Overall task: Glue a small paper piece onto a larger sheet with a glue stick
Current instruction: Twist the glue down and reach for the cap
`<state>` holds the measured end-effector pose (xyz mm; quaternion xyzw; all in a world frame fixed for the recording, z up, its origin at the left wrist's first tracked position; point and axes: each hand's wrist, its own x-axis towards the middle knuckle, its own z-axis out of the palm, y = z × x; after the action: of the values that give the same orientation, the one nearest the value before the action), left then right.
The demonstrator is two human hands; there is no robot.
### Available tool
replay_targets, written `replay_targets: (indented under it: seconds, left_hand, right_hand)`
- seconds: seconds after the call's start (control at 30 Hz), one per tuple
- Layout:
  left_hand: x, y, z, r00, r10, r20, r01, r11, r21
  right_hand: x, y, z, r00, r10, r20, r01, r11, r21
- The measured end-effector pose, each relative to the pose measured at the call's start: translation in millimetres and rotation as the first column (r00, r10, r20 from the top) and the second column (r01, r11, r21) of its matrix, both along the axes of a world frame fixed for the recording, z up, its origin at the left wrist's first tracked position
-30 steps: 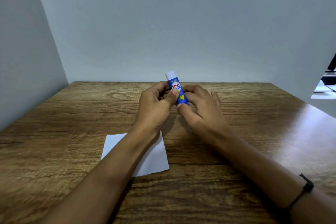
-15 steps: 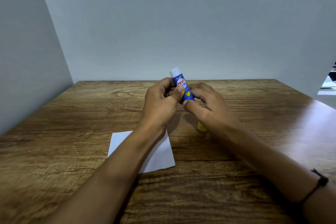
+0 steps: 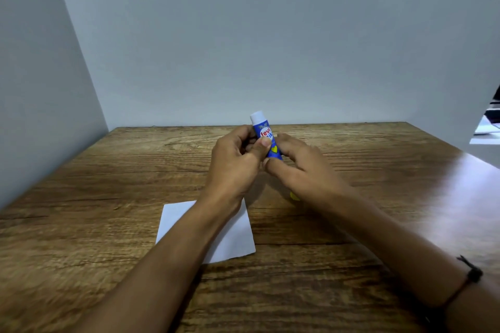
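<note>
A blue glue stick point(image 3: 266, 138) with a white upper end stands almost upright above the middle of the wooden table point(image 3: 108, 184). My left hand point(image 3: 232, 165) grips its upper part, thumb across the label. My right hand point(image 3: 300, 167) pinches its lower end between thumb and fingers. A white paper sheet point(image 3: 235, 238) lies flat on the table near me, partly hidden under my left forearm. A small yellow thing point(image 3: 294, 196) peeks out on the table below my right hand; what it is I cannot tell. I see no small paper piece.
Grey walls point(image 3: 243, 48) close the table at the back and on the left. On the right the wall ends in a gap showing another desk point(image 3: 487, 130). My right wrist wears a black band point(image 3: 472, 273).
Both hands stay on the glue stick at the table's middle. A yellow thing came into sight on the table under my right hand half a second ago and remains there.
</note>
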<state>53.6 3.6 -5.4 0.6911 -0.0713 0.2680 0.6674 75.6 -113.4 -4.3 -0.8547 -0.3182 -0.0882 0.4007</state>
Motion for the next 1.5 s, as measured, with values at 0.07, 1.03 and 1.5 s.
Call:
replay_targets:
  seconds: [0.07, 1.03, 1.5]
  left_hand:
    - [0.4, 0.1, -0.5, 1.000, 0.018, -0.003, -0.018, 1.000, 0.017]
    - [-0.4, -3.4, 3.8, 1.000, -0.008, 0.026, 0.008, 1.000, 0.003]
    - [0.0, -0.4, 3.1, 1.000, 0.016, 0.015, -0.016, 1.000, 0.018]
  right_hand:
    - [2.6, -1.0, 0.5, 0.999, 0.018, -0.050, -0.016, 0.999, 0.039]
    - [-1.5, -6.7, 1.8, 0.997, -0.039, -0.062, 0.046, 0.992, 0.121]
    - [0.2, -8.9, 1.5, 0.997, 0.003, -0.073, 0.009, 0.986, 0.169]
